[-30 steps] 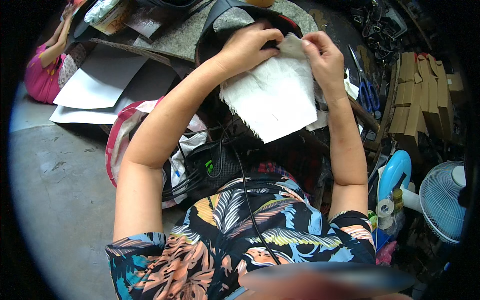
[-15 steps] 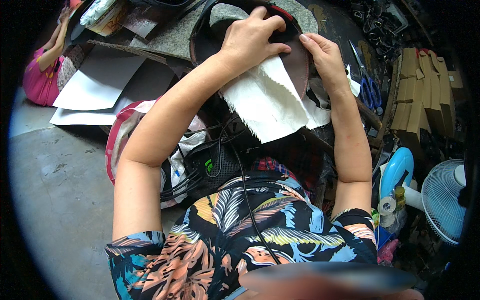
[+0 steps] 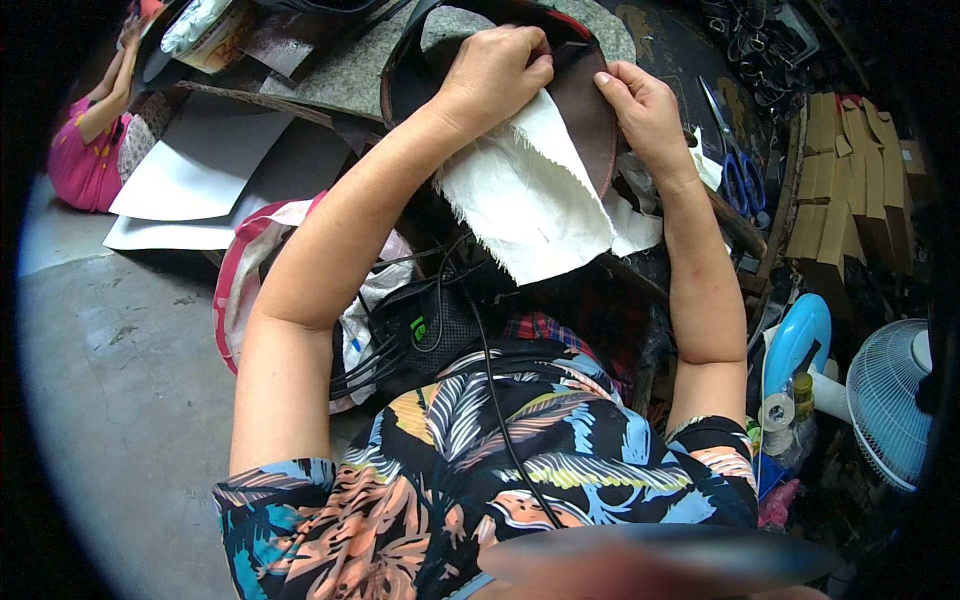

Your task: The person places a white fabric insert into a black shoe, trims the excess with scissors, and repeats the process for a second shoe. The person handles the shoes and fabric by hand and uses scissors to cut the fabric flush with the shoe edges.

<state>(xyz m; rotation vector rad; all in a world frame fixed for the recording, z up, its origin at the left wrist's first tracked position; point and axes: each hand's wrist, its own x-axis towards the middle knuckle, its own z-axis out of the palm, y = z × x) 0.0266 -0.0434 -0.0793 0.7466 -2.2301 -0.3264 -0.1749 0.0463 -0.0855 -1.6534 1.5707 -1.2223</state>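
Note:
A dark brown leather-like piece [image 3: 583, 125] with a stitched edge and a raised black band lies at the top middle, possibly part of a bag. My right hand [image 3: 643, 110] pinches its right edge between thumb and fingers. Over the piece's inner side, my left hand [image 3: 500, 75] has its fingers curled in against the thumb; what they grip, if anything, is hidden. Beneath that hand hangs a white cloth [image 3: 535, 205] with a frayed edge, draped across the lower part of the brown piece.
Blue-handled scissors [image 3: 738, 175] lie right of my right hand. A grey stone slab [image 3: 340, 65] is under the work. White sheets [image 3: 200, 165] jut out at left, near another person in pink [image 3: 85, 155]. Cardboard boxes [image 3: 830, 190] and a fan [image 3: 888, 400] stand at right.
My left hand's fingers have drawn together from a spread position, and the hand has shifted slightly left and down. My right hand stays on the edge with its fingers more bent.

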